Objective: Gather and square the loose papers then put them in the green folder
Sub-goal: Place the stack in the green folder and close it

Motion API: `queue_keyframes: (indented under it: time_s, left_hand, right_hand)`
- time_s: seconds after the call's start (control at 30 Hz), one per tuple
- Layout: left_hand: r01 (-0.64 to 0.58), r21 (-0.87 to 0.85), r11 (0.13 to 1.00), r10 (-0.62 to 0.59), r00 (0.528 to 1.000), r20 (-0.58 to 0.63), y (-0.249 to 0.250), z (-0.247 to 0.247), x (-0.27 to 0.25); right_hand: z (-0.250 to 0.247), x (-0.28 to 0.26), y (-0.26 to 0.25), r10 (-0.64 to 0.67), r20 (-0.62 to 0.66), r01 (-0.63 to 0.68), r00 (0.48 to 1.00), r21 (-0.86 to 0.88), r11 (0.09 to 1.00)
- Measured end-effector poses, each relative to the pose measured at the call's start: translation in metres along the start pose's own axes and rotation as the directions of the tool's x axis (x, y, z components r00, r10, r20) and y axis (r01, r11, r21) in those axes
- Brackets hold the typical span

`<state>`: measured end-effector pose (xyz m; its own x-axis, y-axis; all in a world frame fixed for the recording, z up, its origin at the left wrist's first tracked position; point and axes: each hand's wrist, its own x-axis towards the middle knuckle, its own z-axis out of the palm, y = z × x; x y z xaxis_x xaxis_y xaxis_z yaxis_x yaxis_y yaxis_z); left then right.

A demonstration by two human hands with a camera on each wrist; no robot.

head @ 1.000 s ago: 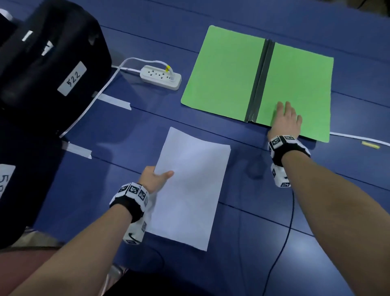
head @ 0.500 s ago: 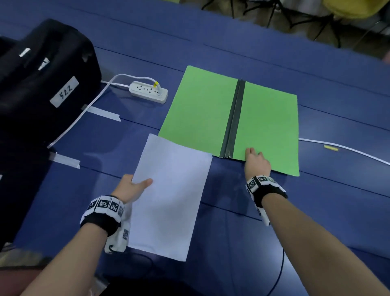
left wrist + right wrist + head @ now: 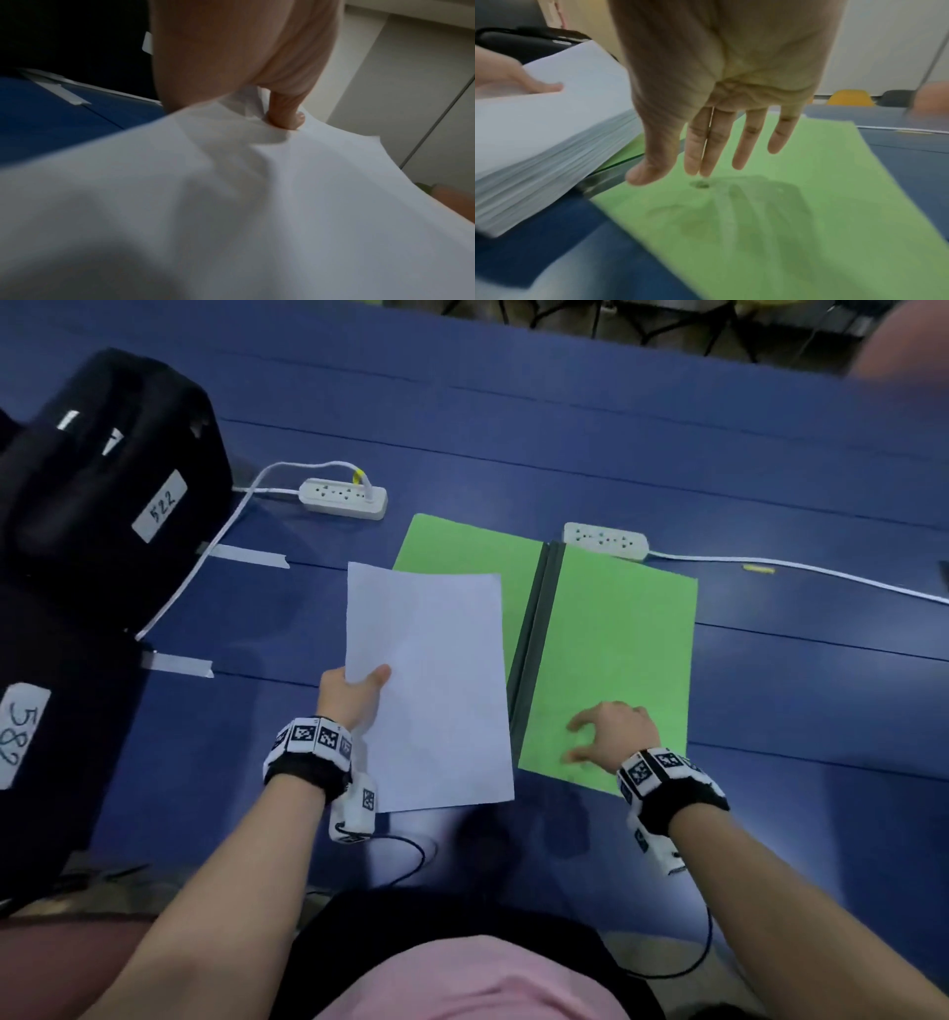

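Note:
The green folder point(image 3: 616, 634) lies open on the blue table, its dark spine point(image 3: 531, 639) running away from me. My left hand point(image 3: 354, 693) grips the left edge of the squared white paper stack point(image 3: 431, 690), thumb on top, and holds it over the folder's left flap point(image 3: 462, 546). In the left wrist view the thumb point(image 3: 285, 115) dents the top sheet point(image 3: 231, 203). My right hand point(image 3: 606, 737) hovers just above the near end of the right flap. Its fingers point(image 3: 716, 142) are straight and spread over the folder point(image 3: 770, 223), beside the paper stack point(image 3: 539, 138).
Black bags point(image 3: 102, 495) with number labels fill the left side. Two white power strips point(image 3: 344, 498) point(image 3: 606, 540) and their cables lie beyond the folder. Tape strips point(image 3: 246, 555) stick to the blue table point(image 3: 796, 711). A black wire trails near the table's front edge.
The right hand slid the folder toward me, then lifted its fingers off it. The left hand raised the paper stack and carried it right, over the left flap.

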<state>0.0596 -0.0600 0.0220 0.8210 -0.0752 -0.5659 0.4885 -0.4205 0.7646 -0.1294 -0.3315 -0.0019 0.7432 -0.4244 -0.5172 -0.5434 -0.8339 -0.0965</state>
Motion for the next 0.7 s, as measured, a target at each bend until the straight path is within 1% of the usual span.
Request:
queue_keyframes:
  time_s: [0.07,0.1,0.17,0.23,0.33,0.4,0.57,0.63,0.67,0.7]
  left_hand:
    - [-0.018,0.0,1.0,0.018,1.0,0.01,-0.001,0.002,-0.006]
    - [-0.027,0.001,1.0,0.027,0.999,0.018,-0.001,0.003,-0.007]
    - [-0.04,0.016,0.999,0.04,0.998,0.039,0.0,0.003,-0.011]
    - [-0.052,0.019,0.998,0.051,0.997,0.06,0.003,0.003,-0.014]
    - [-0.078,0.032,0.996,0.075,0.993,0.087,0.008,0.006,-0.019]
    - [-0.092,0.033,0.995,0.088,0.991,0.101,0.011,0.01,-0.019]
    - [-0.105,0.07,0.992,0.096,0.987,0.131,0.016,0.024,-0.019]
    - [-0.116,0.082,0.99,0.103,0.984,0.149,0.018,0.029,-0.02]
    - [-0.115,0.092,0.989,0.1,0.982,0.158,0.019,0.031,-0.021]
    - [-0.113,0.097,0.989,0.096,0.982,0.163,0.019,0.032,-0.023]
  right_hand:
    - [0.001,0.007,0.01,0.088,-0.112,-0.074,0.99,0.127,0.989]
    - [0.004,0.011,0.013,0.122,-0.124,-0.104,0.985,0.141,0.985]
    - [0.012,0.014,0.015,0.144,-0.044,-0.14,0.989,0.077,0.987]
    - [0.022,0.015,0.015,0.145,0.031,-0.146,0.989,0.041,0.988]
    - [0.027,0.01,0.012,0.101,0.086,-0.102,0.991,0.009,0.995]
    - [0.033,0.002,0.011,0.072,0.101,-0.07,0.992,-0.023,0.997]
    - [0.048,-0.019,0.009,-0.011,0.092,0.017,0.996,-0.058,0.998]
    - [0.05,-0.025,0.007,-0.018,0.078,0.019,0.997,-0.007,1.0]
    - [0.048,-0.028,0.004,-0.011,0.036,0.008,0.999,0.086,0.996]
    - [0.043,-0.029,0.001,0.009,-0.027,-0.002,1.0,0.244,0.97]
